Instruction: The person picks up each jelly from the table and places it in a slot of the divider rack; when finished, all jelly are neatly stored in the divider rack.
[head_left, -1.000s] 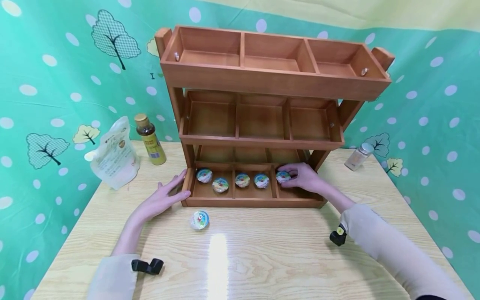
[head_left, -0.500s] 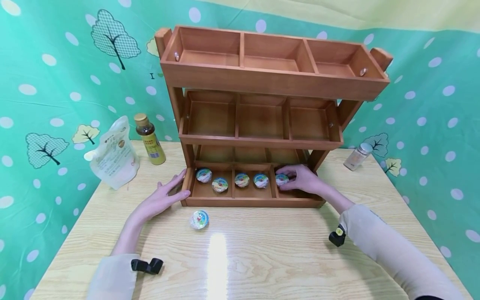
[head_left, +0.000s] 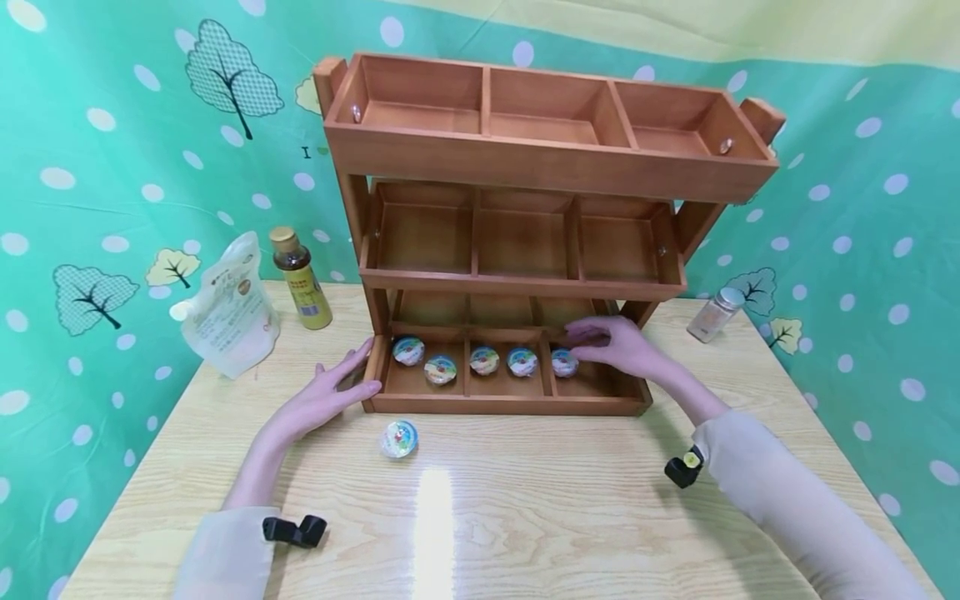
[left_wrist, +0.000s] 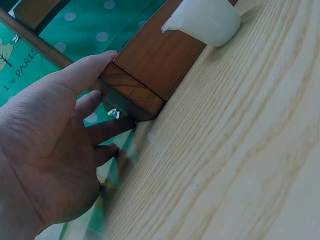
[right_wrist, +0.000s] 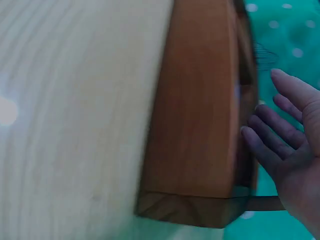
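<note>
A brown three-tier wooden rack [head_left: 551,171] stands on the table, each tier split into three compartments. In the bottom tier sit several jelly cups with printed lids: two at left, two in the middle, and one jelly cup [head_left: 564,362] at right. My right hand [head_left: 622,348] hovers over that right compartment, fingers loosely spread and holding nothing, the thumb close beside the cup. With extended fingers, my left hand [head_left: 322,400] touches the rack's left end [left_wrist: 132,92]. Another jelly cup [head_left: 399,439] lies on the table in front of the rack, its translucent side showing in the left wrist view.
Left of the rack stand a white pouch [head_left: 234,312] and a dark bottle with a yellow label [head_left: 307,292]. A small silver-capped jar [head_left: 716,314] stands to the right. A green dotted curtain [head_left: 120,208] hangs behind the wooden table [head_left: 555,500].
My right hand has let go of the jelly cup in the right compartment and moved slightly right, its fingers opening. My left hand stays against the rack.
</note>
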